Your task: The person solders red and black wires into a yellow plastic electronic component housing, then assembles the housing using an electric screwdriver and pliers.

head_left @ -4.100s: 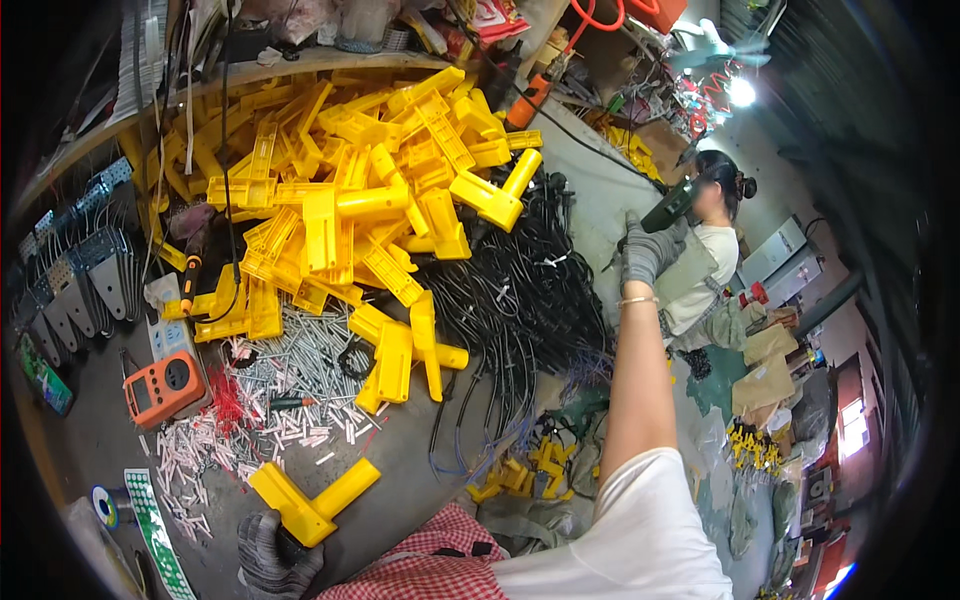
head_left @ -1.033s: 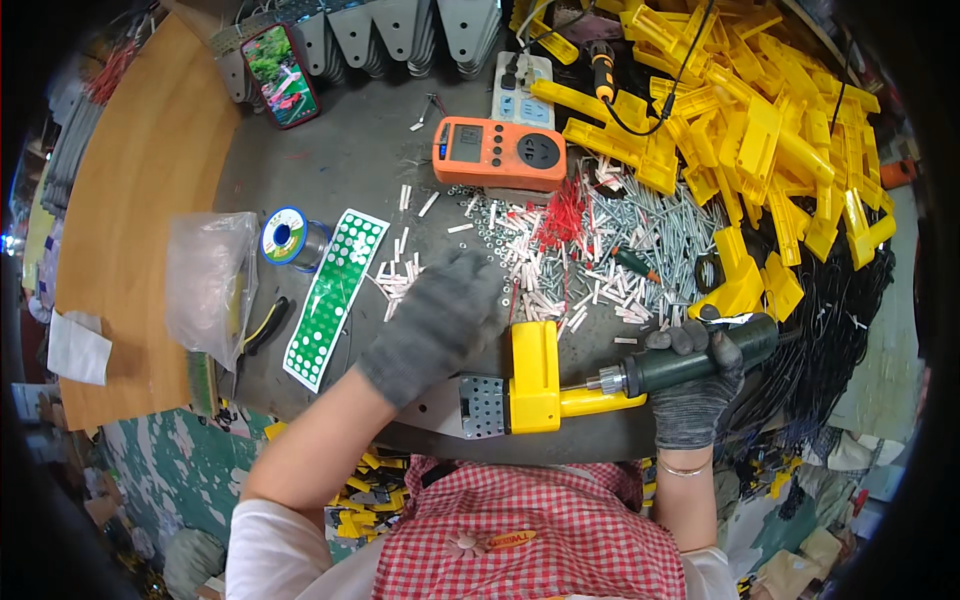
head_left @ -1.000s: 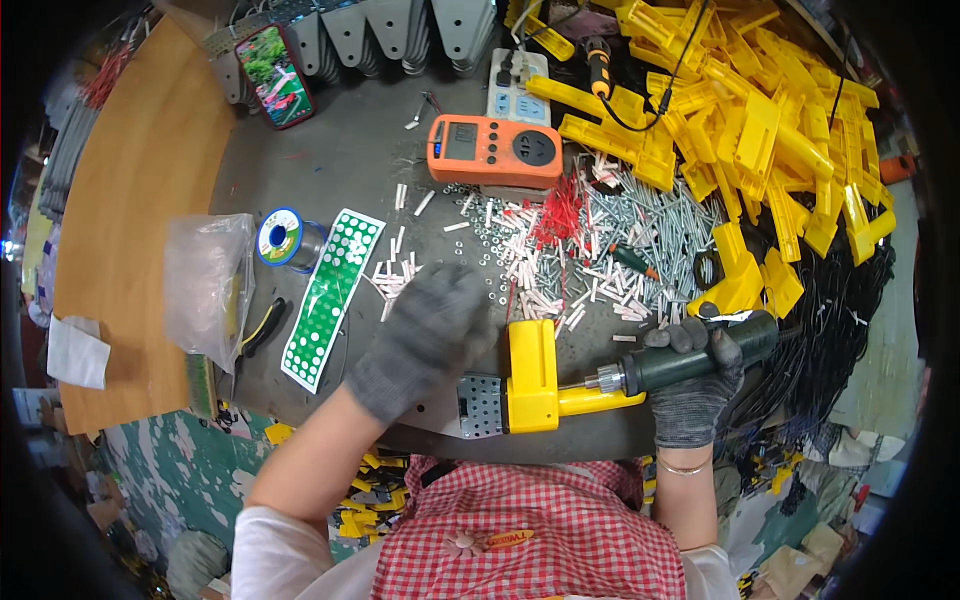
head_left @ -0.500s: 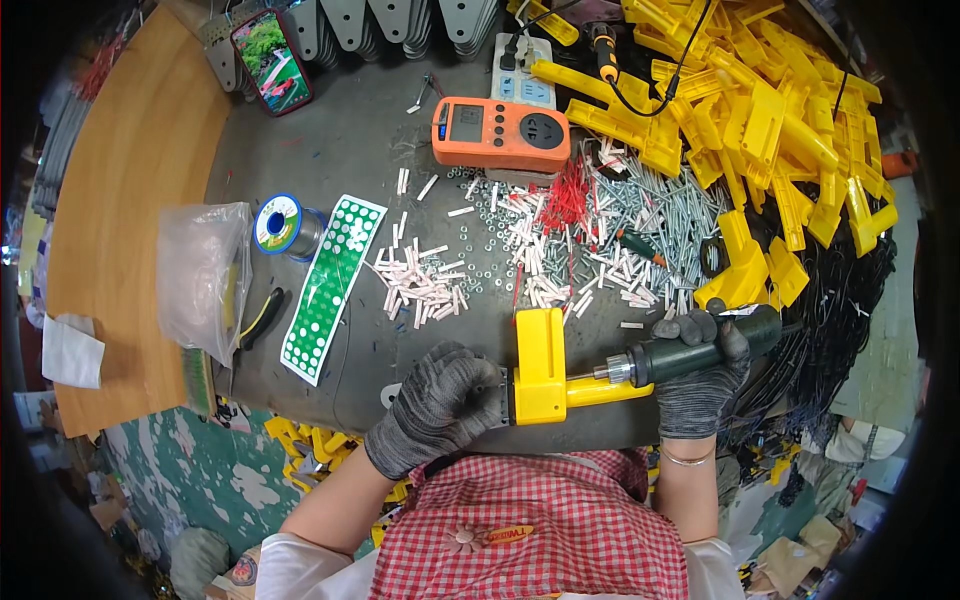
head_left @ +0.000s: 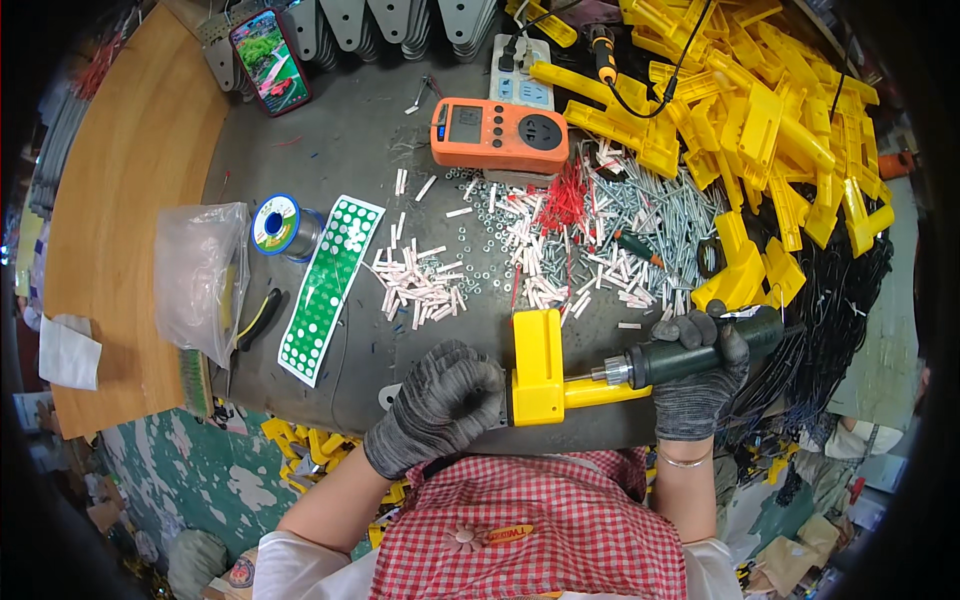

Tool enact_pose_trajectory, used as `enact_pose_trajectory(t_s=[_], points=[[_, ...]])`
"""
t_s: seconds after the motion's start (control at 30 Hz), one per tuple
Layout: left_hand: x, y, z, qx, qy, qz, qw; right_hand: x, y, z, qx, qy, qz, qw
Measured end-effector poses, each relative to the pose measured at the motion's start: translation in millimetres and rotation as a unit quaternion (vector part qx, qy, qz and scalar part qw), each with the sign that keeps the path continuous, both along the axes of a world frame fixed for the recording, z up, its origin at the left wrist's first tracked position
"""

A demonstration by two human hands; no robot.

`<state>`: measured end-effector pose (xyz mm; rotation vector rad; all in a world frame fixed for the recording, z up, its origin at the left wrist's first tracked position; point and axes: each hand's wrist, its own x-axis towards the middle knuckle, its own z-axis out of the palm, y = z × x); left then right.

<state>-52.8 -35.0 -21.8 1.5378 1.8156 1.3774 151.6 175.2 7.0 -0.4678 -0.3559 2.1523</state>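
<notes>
Gloves on both hands, bench edge at 6 o'clock. Left hand, grey knit glove, fingers curled shut against the left end of the yellow L-shaped plastic bracket, pressing it to the table. Bracket's long arm runs toward 3 o'clock, short arm stands toward 12. Right hand fist-wrapped around the dark green electric screwdriver, whose long axis lies 9-to-3, chuck at the bracket's right end. Left hand is nearer the bracket body; right only reaches it through the tool.

Labels, left to right: clear plastic bag at 9; solder spool, blue rim; green sticker sheet with white dots, long strip, tilted; phone with a lit screen at 11; orange plug-in power meter at 12, rectangular, grey display; white sleeves, red ones and screws mid-table; yellow bracket heap at 2.
</notes>
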Motion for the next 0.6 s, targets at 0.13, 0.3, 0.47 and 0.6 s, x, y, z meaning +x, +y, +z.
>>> enact_pose_trajectory(t_s=[0.13,0.3,0.47,0.6], points=[[4,-1,-7,0.009,0.047,0.006,0.999,-1,-1,0,0.02,0.016,0.012,1.0],[18,-10,-5,0.035,0.19,-0.022,0.981,-2,-3,3,0.015,0.013,0.002,1.0],[21,-14,-1,0.021,0.248,-0.013,0.968,3,2,-1,0.04,0.028,0.023,0.999],[5,-2,12,-0.078,-0.332,0.069,0.938,1,0,1,0.035,0.028,0.009,0.999]])
